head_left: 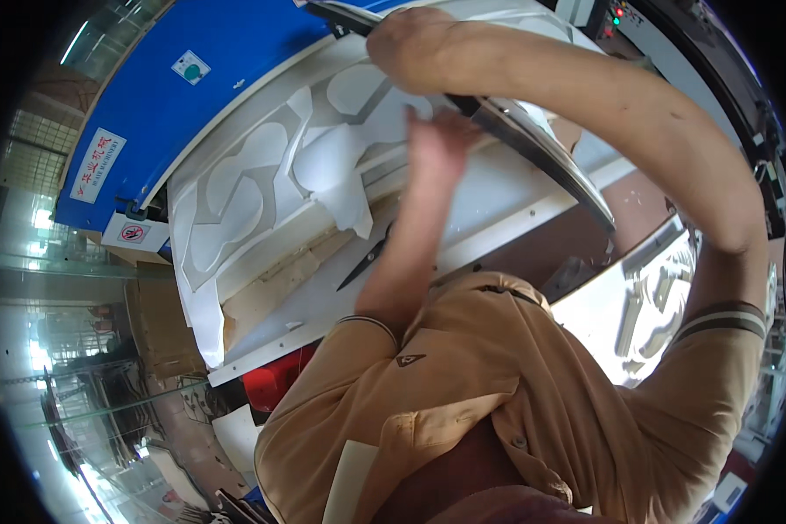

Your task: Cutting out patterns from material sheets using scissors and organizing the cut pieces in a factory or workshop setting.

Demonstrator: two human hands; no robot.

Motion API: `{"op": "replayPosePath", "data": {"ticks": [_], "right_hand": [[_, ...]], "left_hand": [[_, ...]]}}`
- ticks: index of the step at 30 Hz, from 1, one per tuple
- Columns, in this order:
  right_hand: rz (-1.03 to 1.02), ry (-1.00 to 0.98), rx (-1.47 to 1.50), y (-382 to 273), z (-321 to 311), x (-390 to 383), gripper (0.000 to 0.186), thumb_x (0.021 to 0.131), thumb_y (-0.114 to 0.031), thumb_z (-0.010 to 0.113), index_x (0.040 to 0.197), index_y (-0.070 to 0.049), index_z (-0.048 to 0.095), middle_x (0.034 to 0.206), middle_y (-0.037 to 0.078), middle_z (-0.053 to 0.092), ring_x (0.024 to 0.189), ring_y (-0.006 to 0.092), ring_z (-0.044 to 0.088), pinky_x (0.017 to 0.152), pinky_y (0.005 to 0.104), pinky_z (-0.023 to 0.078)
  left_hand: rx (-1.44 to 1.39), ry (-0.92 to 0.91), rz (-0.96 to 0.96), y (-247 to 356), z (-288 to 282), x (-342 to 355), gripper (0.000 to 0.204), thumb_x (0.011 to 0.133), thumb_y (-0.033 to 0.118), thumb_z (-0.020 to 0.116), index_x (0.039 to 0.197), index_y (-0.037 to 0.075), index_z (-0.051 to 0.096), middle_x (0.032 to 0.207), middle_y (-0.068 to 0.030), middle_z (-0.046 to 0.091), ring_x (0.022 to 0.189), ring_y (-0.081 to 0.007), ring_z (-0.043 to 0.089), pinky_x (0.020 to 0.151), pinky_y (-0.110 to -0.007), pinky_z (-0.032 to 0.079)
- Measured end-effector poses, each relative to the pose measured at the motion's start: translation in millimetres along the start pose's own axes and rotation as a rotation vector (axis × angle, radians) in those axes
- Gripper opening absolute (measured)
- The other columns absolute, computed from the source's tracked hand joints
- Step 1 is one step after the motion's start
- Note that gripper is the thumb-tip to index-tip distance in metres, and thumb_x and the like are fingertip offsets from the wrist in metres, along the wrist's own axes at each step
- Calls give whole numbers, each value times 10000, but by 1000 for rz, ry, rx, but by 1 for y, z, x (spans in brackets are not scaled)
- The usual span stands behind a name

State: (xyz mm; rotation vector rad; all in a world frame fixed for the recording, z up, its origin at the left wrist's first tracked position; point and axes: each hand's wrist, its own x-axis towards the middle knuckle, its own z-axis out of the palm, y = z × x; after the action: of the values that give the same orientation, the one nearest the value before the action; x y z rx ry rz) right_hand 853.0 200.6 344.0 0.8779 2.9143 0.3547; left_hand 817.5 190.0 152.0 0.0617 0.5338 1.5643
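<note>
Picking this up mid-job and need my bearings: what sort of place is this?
Probably a workshop or small factory that cuts sheet material: there's a large blue machine, white pieces with curved edges, and a dark scissors-like tool on the worktop.

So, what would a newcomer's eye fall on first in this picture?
Likely the big blue panel at upper left. Then the right arm arches across the upper right, the right hand at a long dark bar. White curved pieces lie above and left of centre.
</note>
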Motion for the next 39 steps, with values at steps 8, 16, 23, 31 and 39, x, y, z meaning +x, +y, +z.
{"op": "replayPosePath", "data": {"ticks": [8, 16, 23, 31, 39], "right_hand": [[348, 28, -160, -189, 87, 23, 340, 877, -147, 647, 1155, 44, 690, 1035, 279, 642, 863, 380, 622, 762, 611, 595], [77, 586, 364, -130, 138, -18, 249, 875, -124, 591, 1046, 47, 649, 972, 197, 640, 752, 323, 624, 631, 471, 534], [1017, -61, 1178, 96, 328, -137, 776, 1003, -629, 383, 1054, 85, 685, 966, 196, 709, 897, 331, 654, 877, 421, 503], [968, -52, 1061, 120, 388, -170, 882, 974, -737, 336, 1127, 56, 690, 1066, 170, 694, 933, 233, 640, 872, 357, 498], [963, 8, 1444, 263, 370, -204, 857, 963, -727, 400, 1148, 61, 681, 1103, 181, 689, 933, 222, 637, 862, 329, 498]], "left_hand": [[-100, -438, 87, 124, -94, -102, 770, 1053, 600, 165, 1384, -20, 480, 1362, -213, 577, 1249, -309, 559, 1041, -458, 428], [45, -14, 144, 158, -181, -99, 866, 1021, 692, 203, 1424, -23, 479, 1449, -218, 528, 1333, -305, 504, 1107, -417, 382], [205, 187, 127, 169, -208, -80, 841, 1021, 682, 276, 1451, -19, 454, 1466, -224, 512, 1317, -307, 525, 1103, -396, 394], [205, 459, 211, 60, -224, -39, 726, 1049, 592, 317, 1479, 16, 420, 1460, -194, 528, 1284, -293, 562, 1066, -373, 431], [415, 292, 431, -49, -145, 6, 653, 1055, 540, 348, 1467, 40, 436, 1416, -162, 563, 1232, -273, 584, 1030, -364, 443]]}}
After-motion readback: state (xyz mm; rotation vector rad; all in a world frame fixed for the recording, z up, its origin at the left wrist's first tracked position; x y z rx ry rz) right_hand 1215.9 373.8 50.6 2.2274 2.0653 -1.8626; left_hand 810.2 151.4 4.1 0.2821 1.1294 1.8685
